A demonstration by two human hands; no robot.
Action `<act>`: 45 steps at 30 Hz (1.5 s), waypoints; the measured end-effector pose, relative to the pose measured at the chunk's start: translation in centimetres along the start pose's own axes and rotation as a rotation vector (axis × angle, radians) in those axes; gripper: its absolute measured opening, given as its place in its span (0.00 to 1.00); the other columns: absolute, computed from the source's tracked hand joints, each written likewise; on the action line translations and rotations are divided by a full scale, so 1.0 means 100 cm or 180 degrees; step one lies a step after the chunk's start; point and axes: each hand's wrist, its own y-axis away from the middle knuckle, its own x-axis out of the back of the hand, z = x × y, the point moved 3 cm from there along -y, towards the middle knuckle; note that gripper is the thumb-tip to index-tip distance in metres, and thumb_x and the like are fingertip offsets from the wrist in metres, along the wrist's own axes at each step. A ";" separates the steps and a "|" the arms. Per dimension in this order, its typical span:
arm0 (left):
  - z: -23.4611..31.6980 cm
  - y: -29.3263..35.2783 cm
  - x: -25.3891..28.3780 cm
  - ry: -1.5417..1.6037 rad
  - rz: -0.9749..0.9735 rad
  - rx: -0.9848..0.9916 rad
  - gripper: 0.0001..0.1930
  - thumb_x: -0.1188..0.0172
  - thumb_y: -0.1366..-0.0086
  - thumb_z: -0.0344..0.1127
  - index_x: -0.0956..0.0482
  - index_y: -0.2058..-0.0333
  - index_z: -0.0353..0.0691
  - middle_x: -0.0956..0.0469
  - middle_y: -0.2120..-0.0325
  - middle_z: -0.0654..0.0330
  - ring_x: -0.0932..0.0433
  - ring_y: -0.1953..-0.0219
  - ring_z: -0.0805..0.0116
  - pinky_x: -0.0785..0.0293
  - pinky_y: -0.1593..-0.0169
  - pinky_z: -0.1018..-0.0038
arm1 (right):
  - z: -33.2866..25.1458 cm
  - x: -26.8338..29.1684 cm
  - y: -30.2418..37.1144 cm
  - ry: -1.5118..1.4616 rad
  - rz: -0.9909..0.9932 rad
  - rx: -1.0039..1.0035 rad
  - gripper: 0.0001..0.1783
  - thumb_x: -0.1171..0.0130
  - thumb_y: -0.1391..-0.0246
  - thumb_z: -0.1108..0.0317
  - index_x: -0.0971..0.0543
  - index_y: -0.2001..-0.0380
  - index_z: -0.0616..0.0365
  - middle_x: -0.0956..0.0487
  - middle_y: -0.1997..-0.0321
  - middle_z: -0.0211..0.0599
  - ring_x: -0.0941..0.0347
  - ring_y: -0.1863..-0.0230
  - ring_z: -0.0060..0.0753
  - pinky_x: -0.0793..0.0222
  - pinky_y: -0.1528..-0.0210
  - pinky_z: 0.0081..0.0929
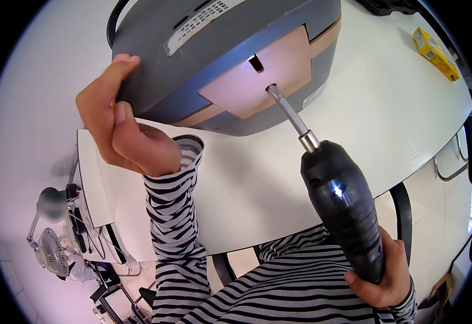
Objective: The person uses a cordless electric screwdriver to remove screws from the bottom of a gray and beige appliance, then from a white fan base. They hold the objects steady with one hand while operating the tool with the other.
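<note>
A large grey plastic appliance (209, 59) with rounded corners rests on the white table, tilted in my view. A pinkish-beige panel (263, 73) on its near side has a dark slot and a small hole. My left hand (125, 119) grips the appliance's left edge, fingers curled against the casing. In my right hand (390, 272) is the rear end of a black power screwdriver (338, 200). Its steel bit (287, 108) points up and left, with the tip in the panel's hole. Whatever lies inside the hole is hidden.
The white table (257, 183) curves in front of me. A yellow box (436, 54) lies at its far right, near a black object (387, 6) at the back edge. Chairs stand around the table. To the left are a fan (52, 252) and a lamp (52, 205).
</note>
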 end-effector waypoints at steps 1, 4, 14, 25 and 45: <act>-0.003 0.002 0.000 -0.0059 -0.0094 -0.0020 0.20 0.67 0.42 0.39 0.28 0.64 0.33 0.26 0.65 0.53 0.27 0.62 0.64 0.30 0.56 0.71 | -0.002 0.001 0.000 0.0010 -0.0017 -0.0031 0.31 0.41 0.72 0.65 0.33 0.60 0.72 0.26 0.79 0.38 0.31 0.79 0.29 0.34 0.70 0.21; -0.001 0.004 -0.001 -0.0044 0.0037 -0.0127 0.20 0.66 0.42 0.41 0.28 0.64 0.33 0.26 0.65 0.53 0.27 0.62 0.65 0.30 0.56 0.71 | -0.003 -0.003 0.002 0.0032 0.0174 0.0055 0.31 0.41 0.71 0.65 0.33 0.60 0.73 0.26 0.78 0.39 0.30 0.78 0.30 0.34 0.69 0.21; -0.002 0.006 0.000 0.0003 0.0156 -0.0049 0.20 0.63 0.43 0.42 0.27 0.66 0.33 0.26 0.67 0.54 0.27 0.62 0.64 0.32 0.55 0.70 | 0.001 -0.005 0.000 0.0003 -0.0147 -0.0075 0.31 0.42 0.71 0.66 0.33 0.60 0.73 0.25 0.75 0.40 0.29 0.74 0.31 0.34 0.65 0.22; 0.002 0.004 -0.002 -0.0062 0.0199 -0.0071 0.18 0.63 0.43 0.41 0.27 0.66 0.34 0.26 0.67 0.53 0.26 0.63 0.64 0.30 0.56 0.70 | 0.000 -0.010 -0.001 0.0007 0.0024 0.0035 0.34 0.42 0.72 0.67 0.36 0.57 0.74 0.26 0.75 0.40 0.30 0.75 0.30 0.35 0.66 0.22; 0.003 0.002 -0.001 -0.0127 0.0113 -0.0094 0.18 0.64 0.42 0.41 0.28 0.65 0.35 0.26 0.66 0.53 0.26 0.62 0.64 0.29 0.55 0.69 | 0.010 -0.016 0.001 0.0078 0.0420 0.0138 0.35 0.42 0.72 0.65 0.36 0.57 0.74 0.26 0.78 0.40 0.31 0.80 0.31 0.34 0.70 0.23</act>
